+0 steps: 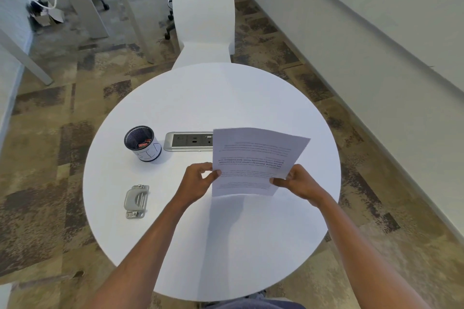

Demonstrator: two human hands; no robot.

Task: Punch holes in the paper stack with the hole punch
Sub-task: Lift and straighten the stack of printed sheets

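The paper stack [253, 158], white sheets with printed text upside down to me, is held upright above the round white table [175, 98], its lower edge at or just above the tabletop. My left hand [198, 180] pinches its left edge and my right hand [298, 182] pinches its right edge near the bottom. The silver hole punch [136, 201] lies flat on the table well to the left of my left hand, untouched.
A mesh pen cup [143, 143] with a white wrap stands behind the punch. A power outlet panel [187, 142] is set into the table centre, partly behind the paper. A white chair [204, 20] stands across the table; carpet all around.
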